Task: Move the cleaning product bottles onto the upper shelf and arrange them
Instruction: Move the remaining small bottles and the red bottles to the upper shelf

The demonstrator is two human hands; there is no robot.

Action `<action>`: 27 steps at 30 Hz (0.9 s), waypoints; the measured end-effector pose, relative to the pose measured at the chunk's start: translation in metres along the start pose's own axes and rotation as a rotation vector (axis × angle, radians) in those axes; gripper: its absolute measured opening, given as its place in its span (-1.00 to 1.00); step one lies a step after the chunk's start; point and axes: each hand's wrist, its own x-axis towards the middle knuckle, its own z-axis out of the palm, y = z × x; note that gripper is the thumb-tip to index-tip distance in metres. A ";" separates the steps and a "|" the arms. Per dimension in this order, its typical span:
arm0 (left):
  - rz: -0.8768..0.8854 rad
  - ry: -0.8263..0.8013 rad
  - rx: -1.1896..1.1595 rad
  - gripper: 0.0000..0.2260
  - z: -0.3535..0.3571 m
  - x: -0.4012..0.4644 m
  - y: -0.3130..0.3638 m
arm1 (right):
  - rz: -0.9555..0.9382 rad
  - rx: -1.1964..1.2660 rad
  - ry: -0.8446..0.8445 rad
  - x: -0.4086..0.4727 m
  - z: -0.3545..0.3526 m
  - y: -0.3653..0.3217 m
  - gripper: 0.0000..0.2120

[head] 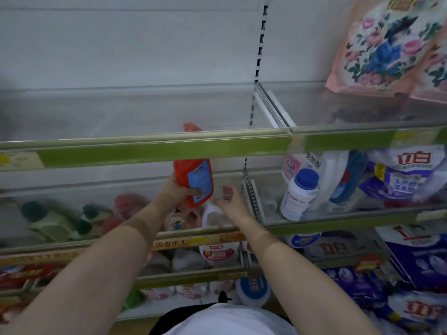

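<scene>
My left hand [177, 189] grips the lower part of a red bottle [193, 182] with a blue label. The bottle is lifted in front of the upper shelf [145, 151], and its red cap shows above the green rail. Just to the right of the bottle, my right hand [228, 198] hovers with fingers relaxed and holds nothing. On the lower shelf lie more bottles: green-capped ones [48, 221] at the left, a pink one [128, 204], and a white one [214, 215] under my right hand. The upper shelf's left bay has nothing on it.
A clear divider [273, 107] splits the upper shelf; floral pink bags [391, 44] stand in the right bay. A blue-capped white bottle [300, 192] and detergent bags [408, 175] fill the lower right bay. Shelves below hold several more products.
</scene>
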 end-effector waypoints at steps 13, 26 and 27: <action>-0.152 0.104 -0.195 -0.36 -0.001 -0.055 -0.021 | -0.028 0.036 -0.094 -0.010 0.018 0.003 -0.64; -0.232 0.055 -0.554 -0.47 -0.067 -0.103 -0.033 | -0.106 0.111 -0.101 -0.053 0.076 -0.036 -0.90; -0.238 0.047 -0.538 -0.48 -0.077 -0.106 -0.036 | -0.121 0.115 -0.110 -0.060 0.083 -0.039 -0.91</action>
